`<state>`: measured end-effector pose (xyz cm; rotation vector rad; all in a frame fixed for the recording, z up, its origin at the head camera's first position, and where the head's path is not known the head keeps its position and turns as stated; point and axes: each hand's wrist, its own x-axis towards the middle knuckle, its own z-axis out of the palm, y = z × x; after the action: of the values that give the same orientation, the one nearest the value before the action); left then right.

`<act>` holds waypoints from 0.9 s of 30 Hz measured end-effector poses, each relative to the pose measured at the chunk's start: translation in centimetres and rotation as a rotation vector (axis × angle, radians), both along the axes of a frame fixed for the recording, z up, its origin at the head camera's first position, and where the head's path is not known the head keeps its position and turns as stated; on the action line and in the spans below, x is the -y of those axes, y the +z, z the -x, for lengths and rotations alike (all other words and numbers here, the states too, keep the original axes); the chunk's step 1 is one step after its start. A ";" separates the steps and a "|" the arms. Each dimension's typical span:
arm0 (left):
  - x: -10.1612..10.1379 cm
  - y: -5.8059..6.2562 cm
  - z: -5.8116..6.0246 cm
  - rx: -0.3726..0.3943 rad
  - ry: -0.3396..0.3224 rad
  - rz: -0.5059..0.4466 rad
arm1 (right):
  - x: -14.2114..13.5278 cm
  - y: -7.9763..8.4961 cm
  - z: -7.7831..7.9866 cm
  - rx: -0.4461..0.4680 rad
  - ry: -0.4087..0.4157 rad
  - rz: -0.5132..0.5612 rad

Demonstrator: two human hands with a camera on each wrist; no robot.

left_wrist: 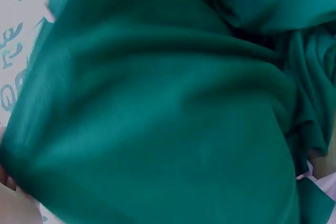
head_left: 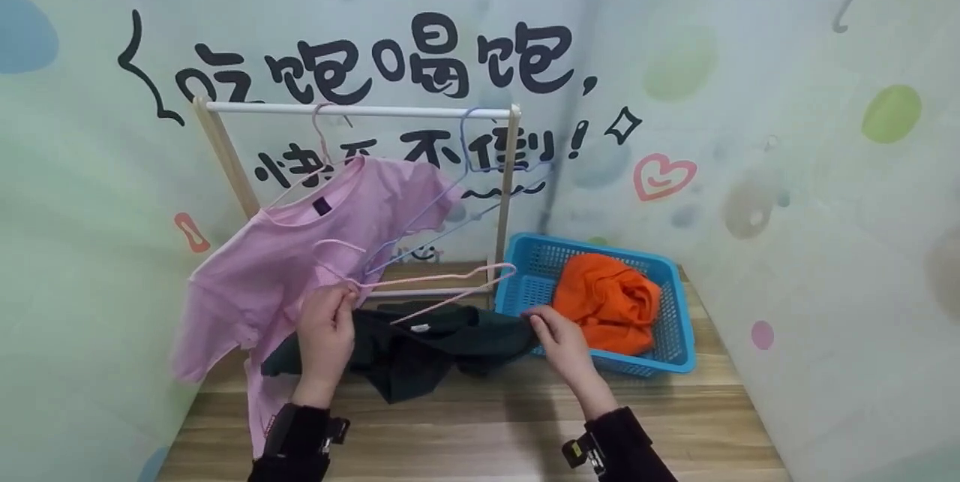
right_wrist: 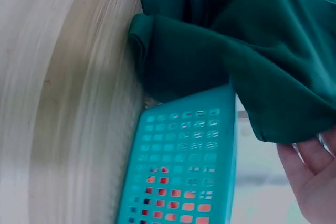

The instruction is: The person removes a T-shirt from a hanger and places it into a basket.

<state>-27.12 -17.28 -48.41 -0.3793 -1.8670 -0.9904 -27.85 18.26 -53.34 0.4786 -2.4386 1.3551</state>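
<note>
A dark green shirt (head_left: 442,343) with a white neck label hangs between my two hands, above the table. My left hand (head_left: 326,339) grips a pink clothes hanger (head_left: 427,279) near the base of its hook, with green cloth right beside the fingers. One end of the hanger reaches out to the right, above the shirt, and its lower bar runs down to the neck opening. My right hand (head_left: 564,347) pinches the shirt's right edge between thumb and fingers. Green cloth (left_wrist: 157,108) fills most of the left wrist view, hiding most of the left hand there.
Behind the hands stands a small rack with a white rail (head_left: 390,111). A pink T-shirt (head_left: 300,249) on a hanger and a bare blue hanger (head_left: 466,144) hang from it. At right, a blue basket (head_left: 679,302) holds an orange garment (head_left: 607,305). Printed walls enclose the wooden table (head_left: 660,422).
</note>
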 end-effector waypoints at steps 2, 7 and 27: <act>-0.7 -0.2 0.3 -0.011 -0.011 0.039 | 0.4 0.5 0.0 -0.010 0.018 0.029; -2.4 -0.4 1.0 -0.014 -0.066 0.123 | 1.2 1.5 0.3 -0.198 0.022 -0.028; -4.5 -0.8 1.6 0.052 -0.097 0.282 | 0.2 1.7 -0.1 -0.295 -0.091 -0.134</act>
<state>-28.75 -12.78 -49.23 -0.6213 -2.0573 -0.8072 -27.79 18.09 -51.61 0.5498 -2.2848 1.0096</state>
